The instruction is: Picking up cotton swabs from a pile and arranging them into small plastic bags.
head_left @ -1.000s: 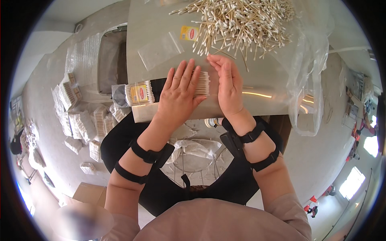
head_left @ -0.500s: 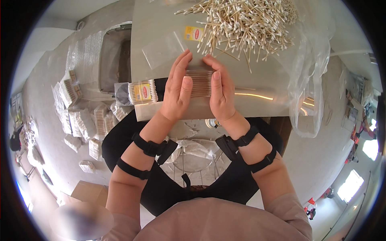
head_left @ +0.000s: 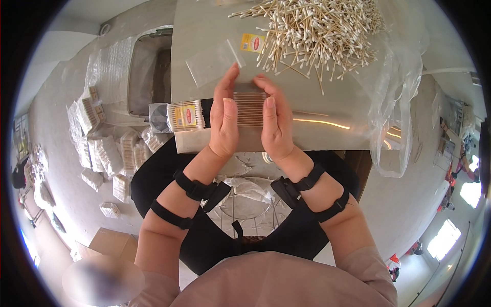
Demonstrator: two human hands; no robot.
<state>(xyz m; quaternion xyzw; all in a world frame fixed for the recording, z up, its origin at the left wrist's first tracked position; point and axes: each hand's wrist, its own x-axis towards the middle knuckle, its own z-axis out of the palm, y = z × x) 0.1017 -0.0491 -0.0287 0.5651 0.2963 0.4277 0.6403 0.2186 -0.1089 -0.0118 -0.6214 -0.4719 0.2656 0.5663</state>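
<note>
A bundle of cotton swabs [head_left: 249, 108] is pressed between the left hand [head_left: 225, 118] and right hand [head_left: 276, 123], fingers seemingly flat, just below the loose swab pile [head_left: 317, 30].

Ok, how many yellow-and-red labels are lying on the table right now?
2: one label lies flat beside the loose swab pile; the other is on the filled packet left of the left hand. More may be hidden.

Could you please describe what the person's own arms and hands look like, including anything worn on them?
Both hands, left and right, are bare, with no gloves. Each forearm carries two black straps: on the left arm a wrist band and a second band higher up, on the right arm likewise. Pale pink sleeves are pushed up toward the elbows.
</note>
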